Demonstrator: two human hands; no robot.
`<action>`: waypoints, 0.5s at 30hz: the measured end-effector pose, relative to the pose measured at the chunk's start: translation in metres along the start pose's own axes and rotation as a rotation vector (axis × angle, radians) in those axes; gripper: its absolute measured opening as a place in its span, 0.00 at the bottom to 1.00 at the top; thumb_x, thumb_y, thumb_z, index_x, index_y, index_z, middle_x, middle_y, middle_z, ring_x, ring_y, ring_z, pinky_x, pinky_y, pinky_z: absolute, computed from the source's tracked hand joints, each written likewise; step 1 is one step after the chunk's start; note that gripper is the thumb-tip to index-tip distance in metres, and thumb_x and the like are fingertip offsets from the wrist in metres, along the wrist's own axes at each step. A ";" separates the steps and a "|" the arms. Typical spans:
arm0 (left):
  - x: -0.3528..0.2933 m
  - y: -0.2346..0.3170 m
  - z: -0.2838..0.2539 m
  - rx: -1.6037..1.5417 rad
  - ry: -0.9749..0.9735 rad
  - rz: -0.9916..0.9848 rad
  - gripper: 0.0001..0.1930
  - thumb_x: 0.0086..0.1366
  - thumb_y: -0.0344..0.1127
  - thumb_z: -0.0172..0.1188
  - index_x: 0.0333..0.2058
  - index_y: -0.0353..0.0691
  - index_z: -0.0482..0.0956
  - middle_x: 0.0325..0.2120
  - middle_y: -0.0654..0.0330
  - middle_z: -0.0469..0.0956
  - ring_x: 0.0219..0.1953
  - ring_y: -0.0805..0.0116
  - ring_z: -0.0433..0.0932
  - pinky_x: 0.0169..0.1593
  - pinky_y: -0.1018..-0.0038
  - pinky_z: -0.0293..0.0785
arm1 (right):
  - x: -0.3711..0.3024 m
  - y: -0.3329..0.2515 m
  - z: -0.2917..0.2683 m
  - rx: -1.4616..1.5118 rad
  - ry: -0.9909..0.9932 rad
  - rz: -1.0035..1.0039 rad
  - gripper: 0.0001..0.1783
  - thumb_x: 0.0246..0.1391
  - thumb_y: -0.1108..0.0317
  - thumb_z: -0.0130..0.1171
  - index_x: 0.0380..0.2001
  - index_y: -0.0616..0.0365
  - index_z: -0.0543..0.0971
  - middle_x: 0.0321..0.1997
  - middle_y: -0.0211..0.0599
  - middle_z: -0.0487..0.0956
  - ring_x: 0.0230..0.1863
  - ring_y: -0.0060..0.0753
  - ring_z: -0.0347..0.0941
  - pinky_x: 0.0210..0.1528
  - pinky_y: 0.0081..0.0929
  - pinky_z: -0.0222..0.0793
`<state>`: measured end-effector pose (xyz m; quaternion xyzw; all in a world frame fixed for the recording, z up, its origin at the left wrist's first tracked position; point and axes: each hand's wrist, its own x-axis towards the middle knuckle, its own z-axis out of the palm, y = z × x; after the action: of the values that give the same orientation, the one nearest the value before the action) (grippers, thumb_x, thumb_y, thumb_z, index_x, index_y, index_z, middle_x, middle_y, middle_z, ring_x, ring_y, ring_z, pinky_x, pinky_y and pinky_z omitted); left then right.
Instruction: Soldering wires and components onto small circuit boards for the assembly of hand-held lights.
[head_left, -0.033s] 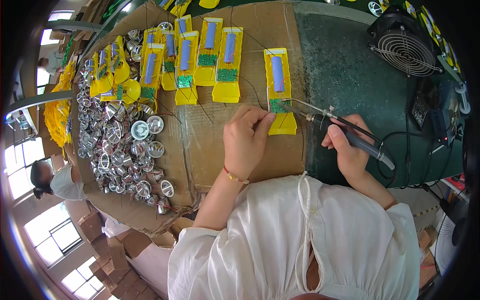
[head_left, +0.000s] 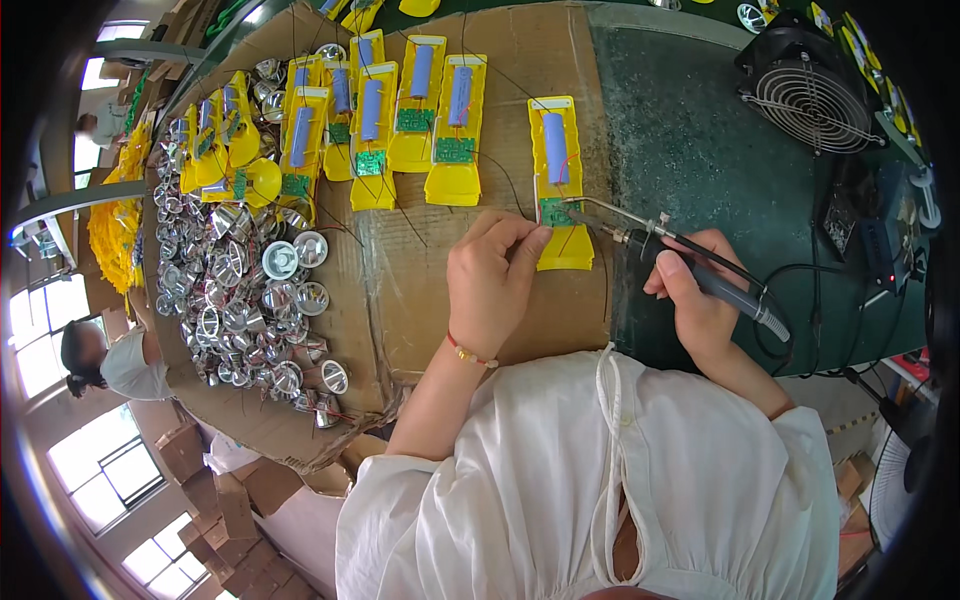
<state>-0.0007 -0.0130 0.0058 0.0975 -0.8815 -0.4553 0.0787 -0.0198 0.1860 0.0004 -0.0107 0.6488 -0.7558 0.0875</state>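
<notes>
A yellow plastic casing point(head_left: 563, 255) lies on the cardboard in front of me, holding a blue cylindrical battery point(head_left: 555, 148) and a green circuit board point(head_left: 560, 212). At the board's left edge, my left hand point(head_left: 492, 268) is closed, thumb and forefinger pinching what looks like a thin wire point(head_left: 537, 203). My right hand point(head_left: 702, 290) grips the dark handle of a soldering iron point(head_left: 715, 284). Its tip is over the right part of the board. A thin metal feed tube point(head_left: 622, 211) clamped to the iron also ends at the board; exact contact is too small to tell.
Several more yellow casings point(head_left: 456, 185) with batteries and boards lie at the upper left, trailing thin wires. Silver reflector cups point(head_left: 235, 310) are heaped on the cardboard's left. A black fan point(head_left: 810, 105) stands at the back right. Cables point(head_left: 815, 300) run beside my right hand.
</notes>
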 end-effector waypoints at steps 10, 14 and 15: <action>0.001 -0.004 0.000 -0.040 -0.007 0.013 0.05 0.53 0.29 0.61 0.24 0.33 0.77 0.23 0.57 0.74 0.19 0.68 0.72 0.24 0.76 0.67 | -0.001 0.000 -0.002 -0.063 -0.012 -0.070 0.07 0.51 0.71 0.54 0.30 0.63 0.69 0.18 0.35 0.73 0.19 0.22 0.70 0.20 0.15 0.64; 0.000 -0.002 -0.002 -0.071 -0.008 0.000 0.05 0.52 0.28 0.62 0.26 0.33 0.78 0.23 0.58 0.75 0.19 0.71 0.72 0.24 0.77 0.68 | -0.004 -0.001 -0.009 -0.074 -0.011 -0.076 0.07 0.51 0.71 0.54 0.31 0.63 0.69 0.18 0.35 0.72 0.19 0.22 0.70 0.20 0.15 0.64; -0.002 -0.004 -0.002 -0.072 -0.008 0.000 0.05 0.52 0.28 0.62 0.26 0.33 0.78 0.23 0.58 0.75 0.19 0.71 0.72 0.24 0.77 0.68 | -0.005 -0.002 -0.010 -0.051 -0.008 -0.055 0.08 0.50 0.72 0.56 0.31 0.64 0.70 0.20 0.36 0.73 0.20 0.21 0.70 0.22 0.17 0.66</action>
<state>0.0017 -0.0162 0.0039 0.0926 -0.8649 -0.4870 0.0785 -0.0163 0.1967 0.0015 -0.0336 0.6669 -0.7412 0.0688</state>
